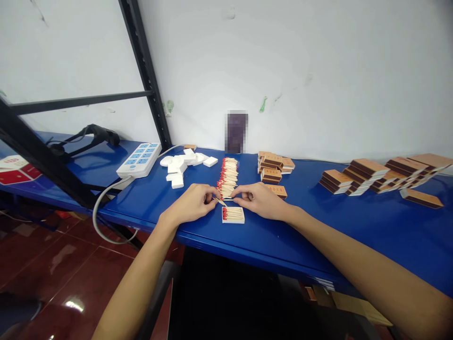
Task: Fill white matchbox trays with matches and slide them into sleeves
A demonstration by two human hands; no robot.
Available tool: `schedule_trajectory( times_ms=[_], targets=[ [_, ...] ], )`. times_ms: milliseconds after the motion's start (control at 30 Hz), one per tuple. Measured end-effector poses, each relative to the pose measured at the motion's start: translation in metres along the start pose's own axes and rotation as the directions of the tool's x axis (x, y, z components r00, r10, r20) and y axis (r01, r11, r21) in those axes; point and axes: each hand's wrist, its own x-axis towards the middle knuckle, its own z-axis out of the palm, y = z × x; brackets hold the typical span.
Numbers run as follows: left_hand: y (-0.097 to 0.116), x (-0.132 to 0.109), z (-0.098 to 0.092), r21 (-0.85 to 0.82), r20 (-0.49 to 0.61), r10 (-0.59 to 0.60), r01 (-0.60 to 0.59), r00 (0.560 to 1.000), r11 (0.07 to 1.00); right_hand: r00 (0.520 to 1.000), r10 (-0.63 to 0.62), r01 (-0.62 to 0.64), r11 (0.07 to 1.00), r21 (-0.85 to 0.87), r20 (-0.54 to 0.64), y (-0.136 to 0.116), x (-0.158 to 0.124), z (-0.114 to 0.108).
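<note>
Between my two hands a long pile of red-tipped matches (pixel 229 175) lies on the blue table, heads to the left. My left hand (pixel 194 203) is closed in a pinch on matches (pixel 222 202) that slant over the near end of the pile; how many is unclear. My right hand (pixel 260 200) pinches at the stick ends on the other side, its fingertips closed on a match (pixel 227 198). Just in front of both hands sits a small white matchbox tray (pixel 233 221) with a layer of matches, heads left.
White empty trays (pixel 177 165) lie heaped at the back left beside a power strip (pixel 139 159). Brown matchboxes (pixel 271 175) are stacked right of the pile, with more stacked matchboxes (pixel 368 170) farther right. A black metal post (pixel 146 71) rises at left.
</note>
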Motion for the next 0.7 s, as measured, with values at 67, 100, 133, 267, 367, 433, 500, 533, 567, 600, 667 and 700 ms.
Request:
schedule_trajectory(
  times_ms=[67, 100, 133, 267, 367, 433, 500, 533, 567, 600, 667, 700],
  targets=[
    [0.0006, -0.0001, -0.0006, -0.005, 0.002, -0.003, 0.003, 1.0, 1.0, 1.0, -0.001, 0.001, 1.0, -0.002, 0.0, 0.0004, 0.0002, 0.0003],
    [0.0007, -0.0001, -0.0009, -0.009, 0.004, -0.003, 0.003, 1.0, 1.0, 1.0, -0.001, 0.001, 1.0, -0.004, -0.001, 0.0005, 0.0002, 0.0005],
    [0.0007, 0.0, -0.0011, -0.011, 0.006, -0.002, 0.002, 1.0, 1.0, 1.0, 0.0, 0.0, 1.0, -0.005, -0.003, 0.0005, 0.0002, 0.0006],
    [0.0006, 0.0008, -0.001, -0.008, 0.009, 0.005, -0.005, 1.0, 1.0, 1.0, -0.001, 0.001, 1.0, -0.001, -0.01, -0.0003, 0.0005, 0.001],
    [0.0015, 0.0012, -0.0005, -0.001, 0.013, 0.007, -0.007, 1.0, 1.0, 1.0, 0.0, 0.0, 1.0, -0.006, -0.016, -0.0015, 0.002, 0.0016],
    [0.0023, 0.0013, 0.0, 0.007, 0.02, 0.01, -0.01, 1.0, 1.0, 1.0, 0.002, -0.002, 1.0, -0.012, -0.019, -0.0023, 0.0035, 0.0022],
    [0.0028, 0.0012, 0.0004, 0.008, 0.027, 0.01, -0.01, 1.0, 1.0, 1.0, 0.004, -0.005, 1.0, -0.017, -0.022, -0.0028, 0.0049, 0.0029],
    [0.0029, 0.0011, 0.0005, 0.006, 0.029, 0.008, -0.008, 1.0, 1.0, 1.0, 0.005, -0.005, 1.0, -0.019, -0.023, -0.003, 0.0054, 0.0032],
    [0.0029, 0.001, 0.0006, 0.003, 0.03, 0.005, -0.005, 1.0, 1.0, 1.0, 0.005, -0.006, 1.0, -0.018, -0.025, -0.003, 0.0057, 0.0034],
    [0.003, 0.0009, 0.0006, 0.001, 0.032, 0.002, -0.002, 0.999, 1.0, 1.0, 0.005, -0.006, 1.0, -0.014, -0.028, -0.003, 0.0058, 0.0034],
    [0.0031, 0.0006, 0.0003, 0.002, 0.031, -0.001, 0.001, 1.0, 1.0, 0.999, 0.004, -0.004, 1.0, 0.006, -0.036, -0.0029, 0.0054, 0.0027],
    [0.0032, 0.0005, -0.0001, 0.006, 0.032, -0.001, 0.001, 0.999, 1.0, 0.999, 0.003, -0.002, 1.0, 0.021, -0.04, -0.0028, 0.0051, 0.002]
  ],
)
